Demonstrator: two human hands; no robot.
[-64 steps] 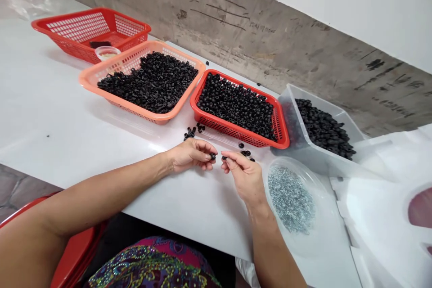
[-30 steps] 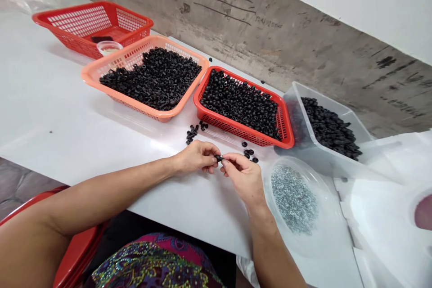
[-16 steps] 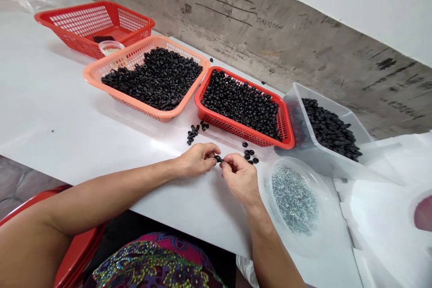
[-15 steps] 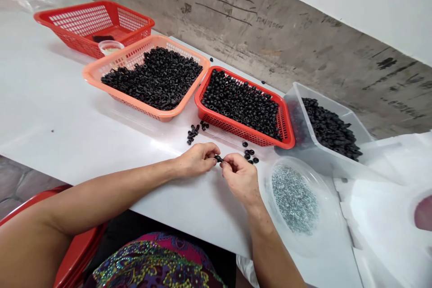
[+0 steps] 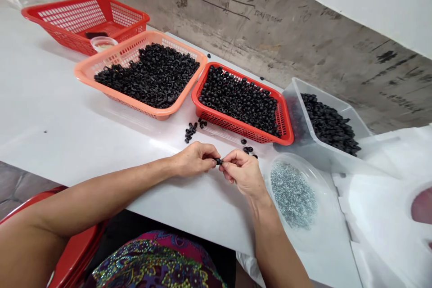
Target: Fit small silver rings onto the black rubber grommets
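Over the front of the white table, a small black plastic part [image 5: 218,161] sits between the fingertips of both hands. My left hand [image 5: 193,159] pinches its left end between thumb and forefinger. Thumb and fingers of my right hand [image 5: 245,172] are closed at its right end; whether a smaller piece is between them is hidden. Just beyond my left hand lie loose short black pieces [image 5: 190,132]. A few black rings [image 5: 248,149] rest past my right hand. Small shiny metal pieces [image 5: 293,194] fill a round clear lid or dish [image 5: 320,180] to the right.
An orange basket [image 5: 116,104] of black pieces and a red basket [image 5: 232,131] of black rings stand behind my hands. To the right is a clear bin [image 5: 293,117] of black parts. Another red basket [image 5: 60,38] and a small clear cup [image 5: 104,43] are far left, along the wall.
My right hand has turned slightly, its fingers still at the part's right end. My left hand holds its pinch almost unchanged. The whole view has shifted slightly.
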